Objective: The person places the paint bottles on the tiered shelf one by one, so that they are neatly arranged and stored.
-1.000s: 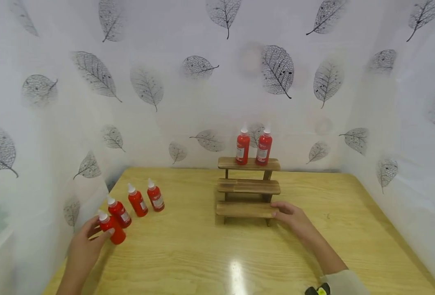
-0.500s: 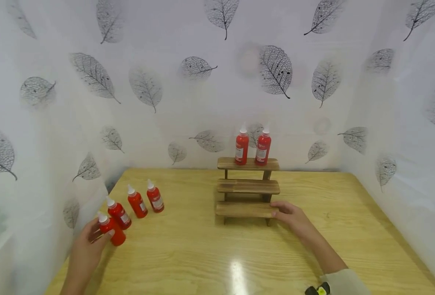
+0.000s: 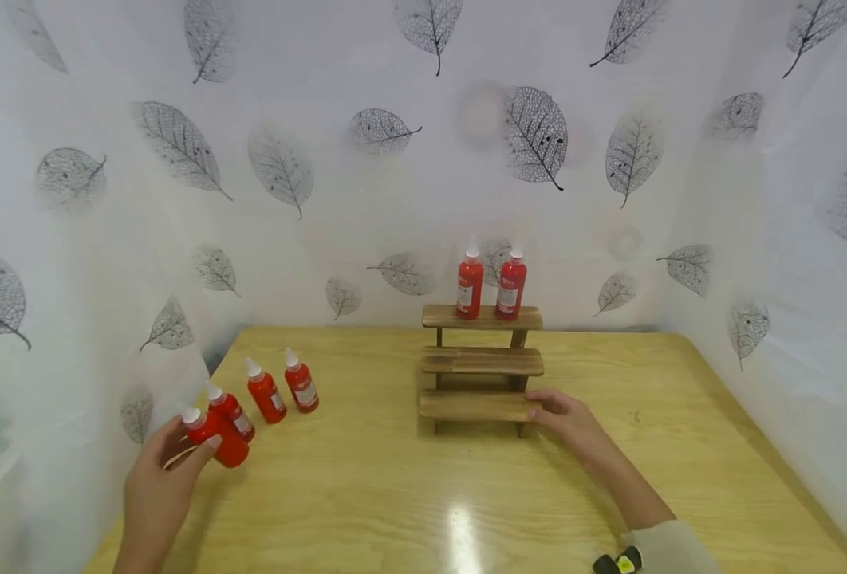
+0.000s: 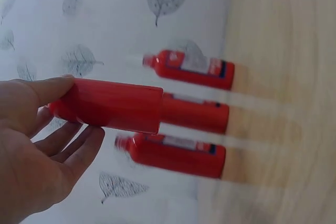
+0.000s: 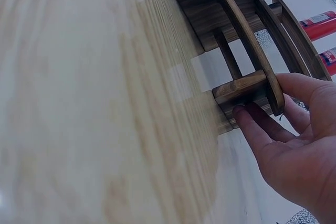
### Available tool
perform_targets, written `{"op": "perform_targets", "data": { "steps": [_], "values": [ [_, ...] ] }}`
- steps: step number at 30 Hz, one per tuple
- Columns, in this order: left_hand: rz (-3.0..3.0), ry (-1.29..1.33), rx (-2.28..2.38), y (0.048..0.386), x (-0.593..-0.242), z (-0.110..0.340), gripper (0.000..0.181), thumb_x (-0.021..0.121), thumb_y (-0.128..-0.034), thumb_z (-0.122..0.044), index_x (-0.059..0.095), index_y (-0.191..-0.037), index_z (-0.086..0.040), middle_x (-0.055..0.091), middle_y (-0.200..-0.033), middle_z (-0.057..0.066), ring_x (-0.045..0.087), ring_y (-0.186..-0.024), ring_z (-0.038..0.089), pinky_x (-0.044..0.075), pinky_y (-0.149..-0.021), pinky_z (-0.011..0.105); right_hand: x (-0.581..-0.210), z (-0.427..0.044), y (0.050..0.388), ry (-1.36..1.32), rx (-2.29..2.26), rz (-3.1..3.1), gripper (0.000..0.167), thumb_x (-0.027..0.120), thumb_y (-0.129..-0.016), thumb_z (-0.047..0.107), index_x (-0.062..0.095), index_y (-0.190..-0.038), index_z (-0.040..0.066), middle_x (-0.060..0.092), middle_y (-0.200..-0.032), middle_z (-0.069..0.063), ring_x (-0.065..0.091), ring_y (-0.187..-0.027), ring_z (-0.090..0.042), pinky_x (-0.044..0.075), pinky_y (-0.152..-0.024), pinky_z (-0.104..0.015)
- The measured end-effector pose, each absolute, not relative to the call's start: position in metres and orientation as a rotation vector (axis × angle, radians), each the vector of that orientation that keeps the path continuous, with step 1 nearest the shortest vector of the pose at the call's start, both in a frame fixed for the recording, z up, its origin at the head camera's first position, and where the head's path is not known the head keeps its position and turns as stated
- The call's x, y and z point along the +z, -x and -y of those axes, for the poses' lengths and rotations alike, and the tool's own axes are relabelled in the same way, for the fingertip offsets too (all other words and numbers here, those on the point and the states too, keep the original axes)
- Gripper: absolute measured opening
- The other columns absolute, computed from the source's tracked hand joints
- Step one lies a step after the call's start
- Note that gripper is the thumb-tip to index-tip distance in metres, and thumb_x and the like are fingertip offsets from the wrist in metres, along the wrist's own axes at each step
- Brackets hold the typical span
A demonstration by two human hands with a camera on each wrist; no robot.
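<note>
My left hand [image 3: 159, 482] grips a red squeeze bottle [image 4: 118, 104] with a white pointed cap, thumb on one side and fingers on the other. In the left wrist view its base hangs off the table. My right hand [image 3: 574, 426] pinches the right end of the lowest step of a three-step wooden stand [image 3: 477, 406], as the right wrist view also shows. Two red bottles, a left one [image 3: 470, 288] and a right one [image 3: 511, 290], stand upright on the top step; the two lower steps carry nothing.
Several more red bottles stand in a slanting row at the table's left, the nearest [image 3: 231, 413] partly behind the held one, the farthest [image 3: 301, 384] towards the back. Leaf-patterned white curtain [image 3: 395, 199] encloses the wooden table [image 3: 366, 494] at the back and sides.
My left hand has lifted the nearest bottle off the table, and the bottle now tilts more. My right hand keeps its hold on the stand, which has stayed put.
</note>
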State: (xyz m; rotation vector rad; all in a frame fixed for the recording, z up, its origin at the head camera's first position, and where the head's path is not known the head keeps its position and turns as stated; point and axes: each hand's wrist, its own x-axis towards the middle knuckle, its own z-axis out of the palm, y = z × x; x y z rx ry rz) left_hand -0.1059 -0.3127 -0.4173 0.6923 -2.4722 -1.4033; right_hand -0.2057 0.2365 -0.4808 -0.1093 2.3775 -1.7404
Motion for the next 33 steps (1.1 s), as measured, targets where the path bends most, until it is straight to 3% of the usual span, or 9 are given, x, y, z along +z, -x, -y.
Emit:
{"op": "perform_targets", "data": {
  "steps": [4, 7, 10, 13, 20, 27, 33],
  "values": [
    [2.422, -0.558, -1.420, 0.106, -0.404, 0.288, 0.072, 0.071, -0.0936, -0.040, 0.040, -0.155, -0.018, 0.055, -0.142, 0.008, 0.058, -0.117, 0.012, 0.048, -0.076, 0.001, -0.480, -0.236, 0.204, 0.102, -1.754, -2.373, 0.051, 0.070, -0.095, 0.033, 0.058, -0.138, 0.007, 0.048, -0.153, -0.016, 0.037, -0.146, -0.038, 0.034, -0.118, -0.053],
    [2.393, -0.445, -1.457, 0.107, -0.398, 0.271, 0.069, 0.074, -0.0922, -0.033, 0.045, -0.152, -0.016, 0.059, -0.130, 0.001, 0.055, -0.104, -0.005, 0.048, -0.078, 0.001, -0.479, -0.236, 0.203, 0.099, -1.774, -2.367, 0.051, 0.070, -0.095, 0.032, 0.059, -0.138, 0.008, 0.047, -0.154, -0.016, 0.036, -0.146, -0.037, 0.032, -0.119, -0.053],
    [2.417, -0.347, -1.498, 0.111, -0.393, 0.257, 0.068, 0.075, -0.0919, -0.033, 0.046, -0.151, -0.016, 0.060, -0.128, 0.000, 0.055, -0.099, -0.012, 0.049, -0.079, 0.003, -0.477, -0.236, 0.203, 0.109, -1.781, -2.360, 0.052, 0.069, -0.096, 0.032, 0.057, -0.139, 0.007, 0.044, -0.155, -0.017, 0.032, -0.148, -0.039, 0.029, -0.120, -0.054],
    [2.481, -0.253, -1.575, 0.117, -0.387, 0.242, 0.068, 0.074, -0.0913, -0.039, 0.046, -0.151, -0.020, 0.060, -0.133, 0.004, 0.060, -0.099, -0.009, 0.052, -0.082, 0.009, -0.477, -0.236, 0.203, 0.102, -1.791, -2.347, 0.051, 0.070, -0.095, 0.030, 0.058, -0.139, 0.006, 0.044, -0.155, -0.018, 0.031, -0.149, -0.040, 0.028, -0.120, -0.056],
    [2.501, 0.017, -1.708, 0.137, -0.376, 0.196, 0.066, 0.076, -0.0894, -0.041, 0.049, -0.148, -0.026, 0.061, -0.133, 0.004, 0.064, -0.116, 0.021, 0.056, -0.088, 0.020, -0.478, -0.238, 0.203, 0.126, -1.787, -2.349, 0.049, 0.070, -0.095, 0.028, 0.058, -0.138, 0.007, 0.047, -0.153, -0.019, 0.036, -0.146, -0.040, 0.031, -0.119, -0.055],
    [2.410, 0.234, -1.707, 0.149, -0.377, 0.168, 0.057, 0.078, -0.0889, -0.034, 0.057, -0.140, -0.022, 0.065, -0.127, -0.001, 0.062, -0.115, 0.021, 0.056, -0.090, 0.021, -0.480, -0.240, 0.203, 0.120, -1.789, -2.344, 0.049, 0.070, -0.095, 0.030, 0.058, -0.137, 0.008, 0.046, -0.154, -0.018, 0.033, -0.147, -0.041, 0.028, -0.120, -0.057],
    [2.394, 0.272, -1.737, 0.155, -0.374, 0.156, 0.053, 0.078, -0.0894, -0.032, 0.060, -0.138, -0.022, 0.066, -0.126, -0.001, 0.063, -0.114, 0.021, 0.056, -0.090, 0.021, -0.480, -0.237, 0.205, 0.119, -1.774, -2.362, 0.047, 0.069, -0.096, 0.030, 0.059, -0.136, 0.008, 0.050, -0.151, -0.016, 0.040, -0.144, -0.039, 0.037, -0.116, -0.053]
  ]
}}
